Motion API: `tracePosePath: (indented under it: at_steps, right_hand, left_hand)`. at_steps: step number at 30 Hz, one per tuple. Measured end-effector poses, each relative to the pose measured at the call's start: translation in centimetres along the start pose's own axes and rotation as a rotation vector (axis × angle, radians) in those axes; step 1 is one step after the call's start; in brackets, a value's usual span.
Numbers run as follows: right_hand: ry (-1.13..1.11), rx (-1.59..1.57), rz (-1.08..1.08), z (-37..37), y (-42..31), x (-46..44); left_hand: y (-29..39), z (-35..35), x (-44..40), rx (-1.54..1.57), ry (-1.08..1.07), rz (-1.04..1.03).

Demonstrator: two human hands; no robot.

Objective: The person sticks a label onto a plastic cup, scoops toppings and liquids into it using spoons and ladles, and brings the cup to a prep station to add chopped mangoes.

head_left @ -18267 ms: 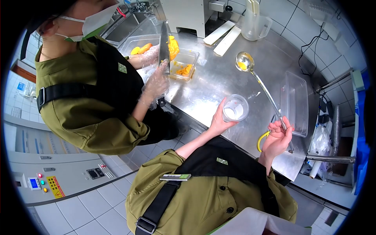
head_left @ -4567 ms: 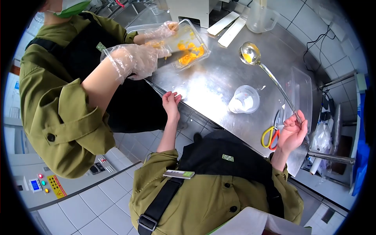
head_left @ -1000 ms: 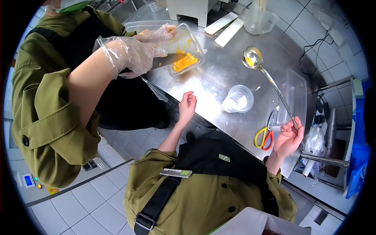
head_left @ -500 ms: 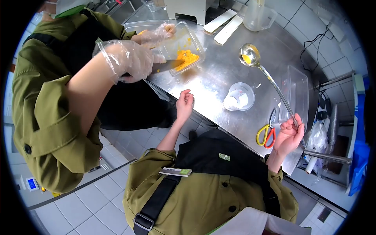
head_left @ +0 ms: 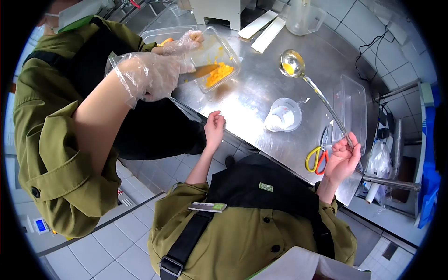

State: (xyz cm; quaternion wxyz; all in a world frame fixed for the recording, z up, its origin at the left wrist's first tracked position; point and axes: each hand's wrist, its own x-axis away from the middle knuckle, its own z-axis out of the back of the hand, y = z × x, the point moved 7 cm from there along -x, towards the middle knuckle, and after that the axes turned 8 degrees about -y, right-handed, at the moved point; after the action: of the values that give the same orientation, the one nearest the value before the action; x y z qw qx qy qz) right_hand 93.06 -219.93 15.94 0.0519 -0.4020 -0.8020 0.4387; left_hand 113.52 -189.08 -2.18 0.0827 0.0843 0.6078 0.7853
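Note:
My right hand point(head_left: 343, 157) is closed round the handle of a metal ladle point(head_left: 322, 100), whose bowl has some yellow in it. My left hand point(head_left: 214, 129) hangs at the table's front edge, holding nothing visible, its fingers loosely bent. Between my hands a clear plastic cup point(head_left: 283, 115) stands on the steel table point(head_left: 252, 88). Scissors point(head_left: 317, 159) with yellow and red handles lie left of my right hand. At the left a co-worker in clear gloves tilts a clear container point(head_left: 214, 58) and has a knife point(head_left: 198, 73) at the chopped yellow pieces point(head_left: 220, 73) inside.
A clear, shallow container point(head_left: 352, 112) lies at the right behind the ladle handle. Two white strips point(head_left: 263, 32) and a clear pitcher point(head_left: 301, 18) are at the back. The co-worker's arm point(head_left: 100, 126) fills the left. A metal rail point(head_left: 392, 183) is at the lower right.
Since the earliest frame my left hand has let go of the cup, which now stands on the table. The co-worker's knife has moved down into the tilted container. Lately my hands have barely moved.

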Motion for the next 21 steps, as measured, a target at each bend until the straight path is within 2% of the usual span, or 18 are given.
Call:
tracePosePath:
  at_steps: [14,21]
  right_hand:
    - [-0.028,-0.025,-0.018,-0.4,0.2,0.2]
    - [-0.043,0.009,0.007,-0.5,-0.2,0.3]
  left_hand:
    - [-3.1,2.8,-1.7,0.232,0.068,-0.016]
    - [-3.5,5.6,-2.8,0.362,0.141,0.062]
